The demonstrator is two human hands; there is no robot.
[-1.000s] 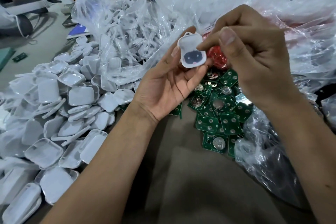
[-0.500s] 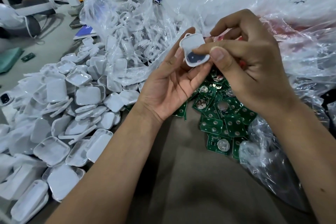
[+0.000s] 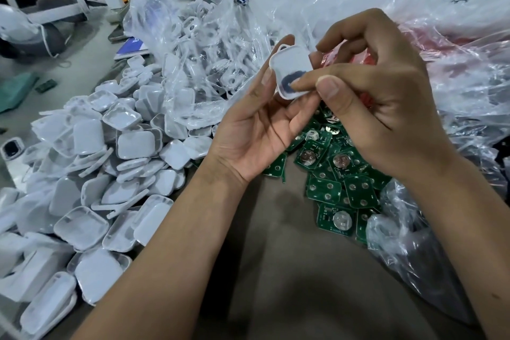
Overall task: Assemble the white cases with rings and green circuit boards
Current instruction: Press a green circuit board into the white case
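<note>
A small white rounded-square plastic case (image 3: 290,70), hollow side facing the camera with a dark ring-shaped part seated inside, is held above the pile of green circuit boards (image 3: 335,176). The left hand (image 3: 256,130) pinches its edges; the right hand (image 3: 386,96) presses thumb and forefinger onto the dark part.

The right hand (image 3: 386,96) covers part of the dark ring (image 3: 288,83) in the white case (image 3: 291,70). Both forearms run off the bottom edge. Bagged white parts (image 3: 198,44) blur behind plastic.
</note>
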